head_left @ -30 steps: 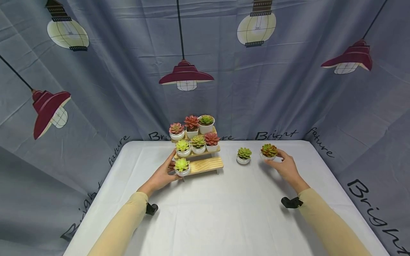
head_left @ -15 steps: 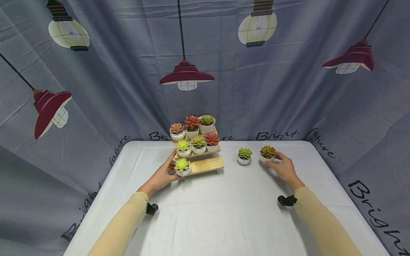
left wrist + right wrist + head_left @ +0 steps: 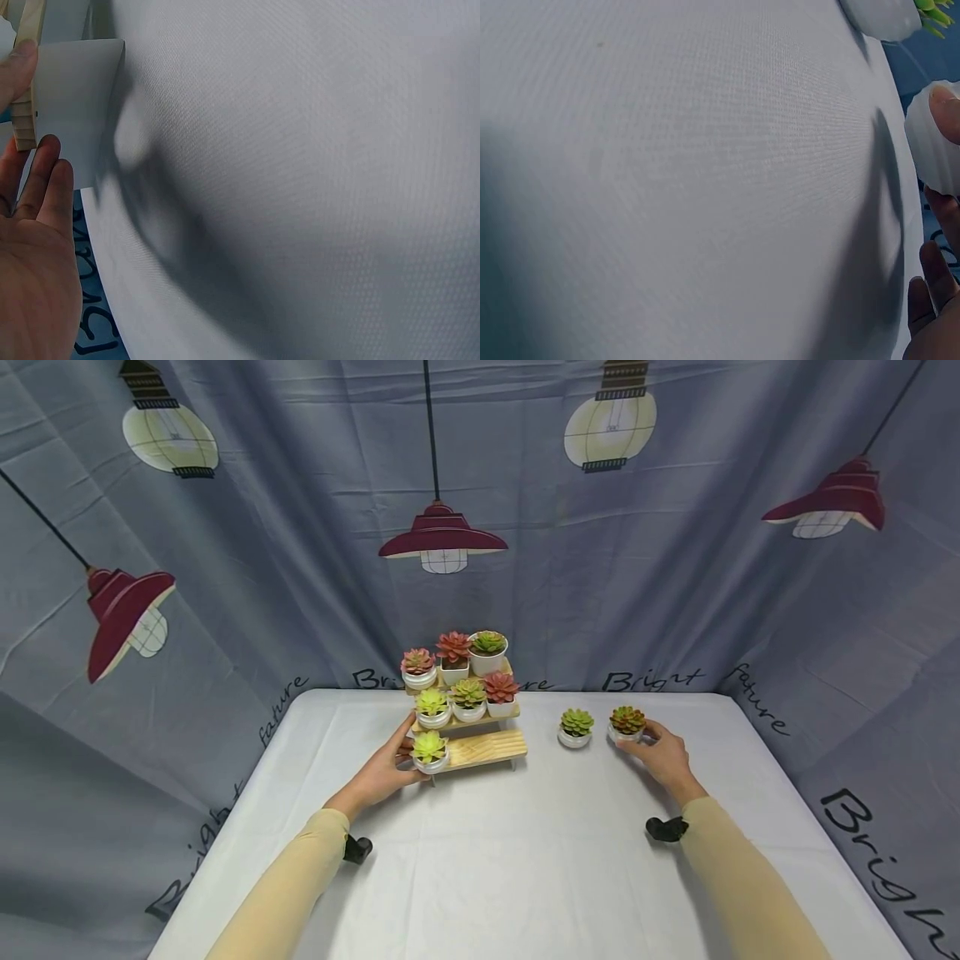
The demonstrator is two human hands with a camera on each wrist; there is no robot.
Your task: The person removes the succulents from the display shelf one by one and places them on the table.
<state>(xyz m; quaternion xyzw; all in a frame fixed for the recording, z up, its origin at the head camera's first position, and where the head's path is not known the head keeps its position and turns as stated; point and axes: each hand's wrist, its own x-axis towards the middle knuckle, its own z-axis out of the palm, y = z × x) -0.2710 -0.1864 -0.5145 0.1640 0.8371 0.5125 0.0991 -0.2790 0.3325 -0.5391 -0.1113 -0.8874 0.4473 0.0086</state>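
Observation:
My left hand point(image 3: 381, 772) grips the left end of the lowest step of a tiered wooden plant stand point(image 3: 487, 748); in the left wrist view its thumb lies on the wooden plank point(image 3: 26, 90). Beside that hand, a yellow-green potted succulent point(image 3: 430, 750) sits on this step. My right hand point(image 3: 667, 758) pinches the ribbed white pot of a red-and-green succulent point(image 3: 627, 722) between thumb and fingers, upright at the table's back right. Only part of this white pot point(image 3: 934, 146) shows in the right wrist view. Just left of it stands a green potted succulent point(image 3: 576, 727).
The stand's middle step carries a yellow-green succulent point(image 3: 432, 707), a green one point(image 3: 468, 698) and a red one point(image 3: 501, 692). Along the top step are a pink succulent point(image 3: 418, 667), a red one point(image 3: 453, 655) and a green one point(image 3: 488, 650). A grey-blue curtain point(image 3: 315, 568) hangs behind the white table point(image 3: 480, 868).
The right hand has moved slightly left and downward with the red-and-green succulent, nearer the green one. The left hand keeps its hold on the stand. The head view has shifted a little.

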